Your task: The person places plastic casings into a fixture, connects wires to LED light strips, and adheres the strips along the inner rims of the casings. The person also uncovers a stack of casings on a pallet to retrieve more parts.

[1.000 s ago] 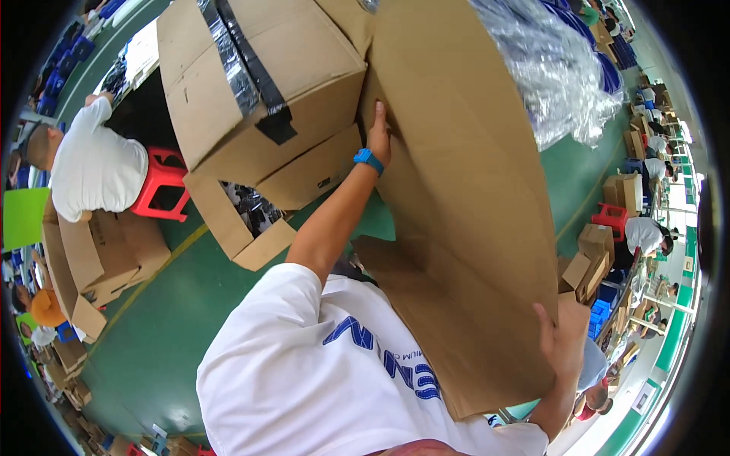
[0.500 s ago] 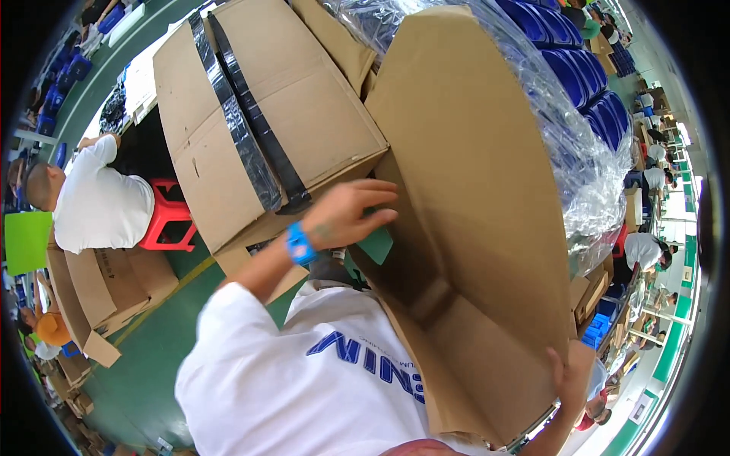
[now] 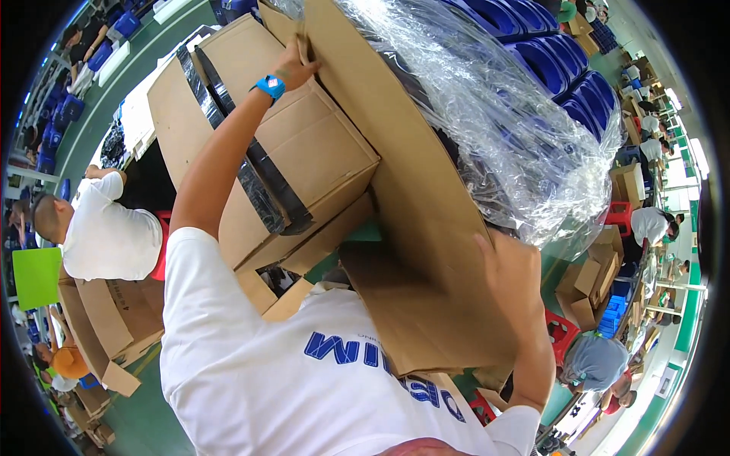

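A large brown cardboard carton (image 3: 426, 228) stands tilted in front of me, its inner side partly in shadow. My left hand (image 3: 296, 64), with a blue watch on its wrist, is closed on the carton's far upper edge. Lower on the right, my right hand (image 3: 511, 266) grips the carton's right edge, the thumb on the inner side and the other fingers hidden behind the panel. Just left of the carton, and under my left forearm, lies a closed cardboard box (image 3: 323, 144) with black tape strips.
Clear plastic film (image 3: 525, 144) covers stacked blue plastic parts (image 3: 544, 64) at the far right. On the left a person in white (image 3: 114, 228) sits by an open carton (image 3: 125, 319). More cartons (image 3: 589, 285) and a red stool (image 3: 559, 334) stand at right.
My left hand has moved up and away to the carton's far edge. My right hand has risen along its right side. The carton has turned, so its tall panel looks narrower.
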A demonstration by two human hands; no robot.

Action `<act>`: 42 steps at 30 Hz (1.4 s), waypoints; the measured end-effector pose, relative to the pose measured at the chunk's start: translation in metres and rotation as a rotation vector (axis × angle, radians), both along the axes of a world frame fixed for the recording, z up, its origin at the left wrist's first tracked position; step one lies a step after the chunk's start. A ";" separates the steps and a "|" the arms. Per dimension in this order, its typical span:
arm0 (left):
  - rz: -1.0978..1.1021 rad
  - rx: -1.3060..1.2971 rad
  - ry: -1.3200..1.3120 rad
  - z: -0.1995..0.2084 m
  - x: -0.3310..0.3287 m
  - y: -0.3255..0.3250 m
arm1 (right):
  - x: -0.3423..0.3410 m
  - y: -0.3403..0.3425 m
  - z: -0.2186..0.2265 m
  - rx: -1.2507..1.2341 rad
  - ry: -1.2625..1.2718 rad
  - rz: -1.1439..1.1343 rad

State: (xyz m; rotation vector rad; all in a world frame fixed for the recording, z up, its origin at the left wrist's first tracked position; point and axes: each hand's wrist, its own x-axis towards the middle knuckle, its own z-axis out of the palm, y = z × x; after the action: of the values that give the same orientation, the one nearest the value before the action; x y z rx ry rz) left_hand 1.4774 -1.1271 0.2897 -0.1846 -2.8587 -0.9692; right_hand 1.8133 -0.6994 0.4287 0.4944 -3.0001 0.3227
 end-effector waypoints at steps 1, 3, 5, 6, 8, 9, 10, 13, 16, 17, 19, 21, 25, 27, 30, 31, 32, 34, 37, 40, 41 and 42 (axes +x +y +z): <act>0.068 -0.001 0.081 -0.001 -0.008 -0.007 | -0.012 -0.012 0.004 0.039 0.051 0.030; 0.188 0.020 0.043 -0.001 -0.026 -0.027 | -0.039 -0.046 0.010 0.123 0.038 0.058; 0.186 0.225 -0.045 -0.010 -0.040 -0.041 | -0.077 -0.071 0.009 0.101 0.119 0.144; 0.182 0.434 -0.143 -0.011 -0.046 -0.043 | -0.093 -0.089 0.012 0.131 0.133 0.167; 0.179 0.533 -0.229 -0.009 -0.034 -0.006 | -0.122 -0.120 0.012 0.175 0.110 0.145; 0.216 0.554 -0.149 -0.024 -0.037 -0.007 | -0.136 -0.138 0.014 0.176 0.088 0.128; 0.250 0.575 -0.076 -0.034 -0.040 -0.006 | -0.149 -0.155 0.011 0.173 0.064 0.110; 0.142 0.535 -0.231 -0.063 -0.034 -0.061 | -0.179 -0.213 0.028 0.188 0.058 0.301; 0.234 0.900 -0.494 -0.017 0.018 0.050 | -0.235 -0.192 0.034 0.275 0.023 0.261; 0.271 0.968 -0.459 -0.013 0.042 0.057 | -0.241 -0.199 0.044 0.296 0.067 0.294; 0.128 1.137 -0.538 0.006 0.128 0.096 | -0.261 -0.204 0.042 0.320 0.101 0.311; -0.234 0.793 -0.665 0.033 0.224 0.127 | -0.283 -0.213 0.033 0.240 0.160 0.318; -0.490 0.874 -0.498 0.083 0.329 0.159 | -0.293 -0.241 0.035 0.051 0.243 0.400; -0.472 0.899 -0.421 0.059 0.342 0.161 | -0.295 -0.261 0.040 -0.041 0.224 0.324; -0.271 1.174 -0.522 -0.005 0.352 0.191 | -0.332 -0.266 0.008 -0.076 0.219 0.392; -0.221 0.980 -0.381 -0.020 0.353 0.221 | -0.332 -0.248 0.010 -0.064 0.216 0.371; -0.183 0.785 -0.234 -0.041 0.353 0.250 | -0.333 -0.226 0.018 0.056 0.115 0.423; -0.081 0.862 -0.343 -0.114 0.370 0.290 | -0.297 -0.211 0.038 0.164 0.014 0.519; 0.050 0.898 -0.380 -0.192 0.392 0.327 | -0.151 -0.102 0.079 0.069 0.081 0.606; 0.054 0.732 -0.281 -0.257 0.356 0.352 | -0.034 -0.005 0.121 0.028 -0.029 0.507; 0.044 0.677 -0.243 -0.275 0.337 0.352 | 0.004 0.031 0.112 -0.171 0.159 0.557; 0.036 0.624 -0.204 -0.291 0.329 0.341 | 0.039 0.065 0.096 -0.367 0.348 0.605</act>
State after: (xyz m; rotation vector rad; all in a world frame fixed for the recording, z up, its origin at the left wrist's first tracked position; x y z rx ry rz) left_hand 1.8065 -0.7858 -0.0016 0.0291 -2.5440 -1.8931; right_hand 1.8522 -0.6347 0.5243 1.2516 -2.3206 0.7195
